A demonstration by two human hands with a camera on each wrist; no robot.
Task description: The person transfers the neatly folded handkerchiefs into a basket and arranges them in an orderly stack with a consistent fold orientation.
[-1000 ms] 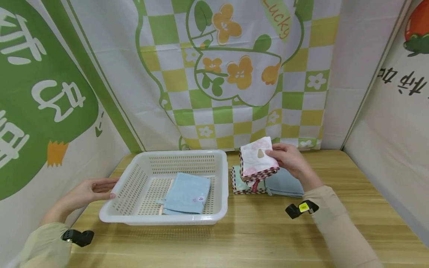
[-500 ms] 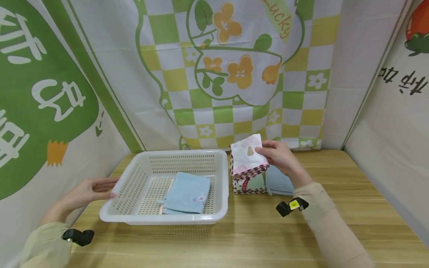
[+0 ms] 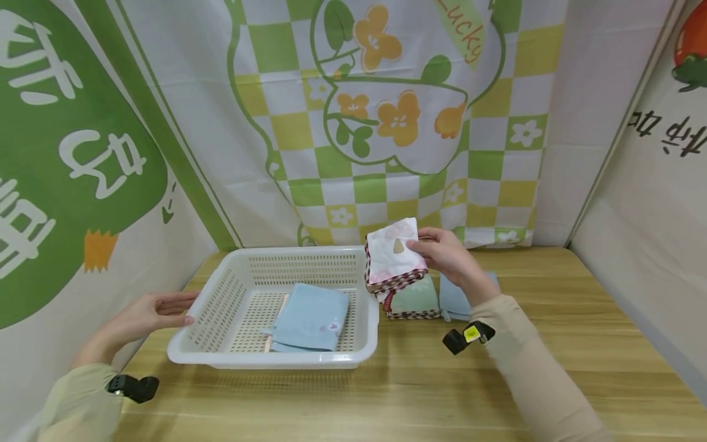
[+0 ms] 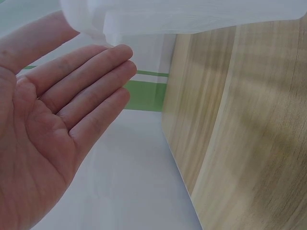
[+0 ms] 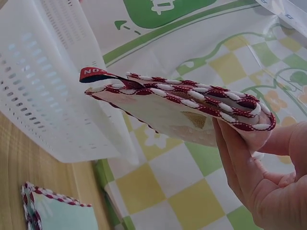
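My right hand [image 3: 450, 261] pinches a folded white-and-pink towel [image 3: 393, 258] with a red-and-white checked edge, thumb on top and fingers underneath. In the head view the towel overlaps the right rim of a white plastic basket [image 3: 367, 344]. The right wrist view shows its folded layers edge-on, with a red tag [image 5: 91, 74] sticking out. My left hand [image 3: 146, 319] is at the basket's left side, thumb at the rim; its fingers [image 4: 91, 81] are straight beside the outer wall. A folded light blue towel [image 3: 312, 316] lies in the basket, partly covering a pale pink strip.
Right of the basket, a folded mint-green towel [image 3: 414, 299] with checked edging lies on the wooden table [image 3: 442, 380]. Beside it is another folded blue towel [image 3: 455, 299], partly hidden by my right arm. Printed cloth curtains [image 3: 397, 202] stand at the back and sides.
My right hand has carried the white-and-pink towel leftward, from over the green and blue towels to the basket's right rim. My left hand has stayed at the basket.
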